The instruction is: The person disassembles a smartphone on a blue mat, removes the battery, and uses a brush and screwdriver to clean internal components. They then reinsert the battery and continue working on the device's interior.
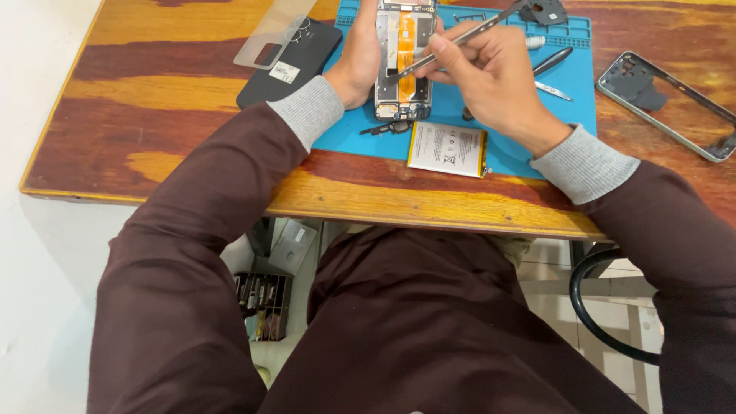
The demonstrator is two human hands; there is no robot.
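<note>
Hands work over a blue mat on the wooden surface. An opened phone lies on the mat's far side, its insides showing. The left hand wraps around the phone's left edge and holds it. The right hand pinches metal tweezers, and their tip touches the phone's middle. A white battery lies on the mat's near edge, just beside the phone. A black phone cover sits to the left. A phone frame lies far off to the right. More tools rest on the mat behind the right hand.
</note>
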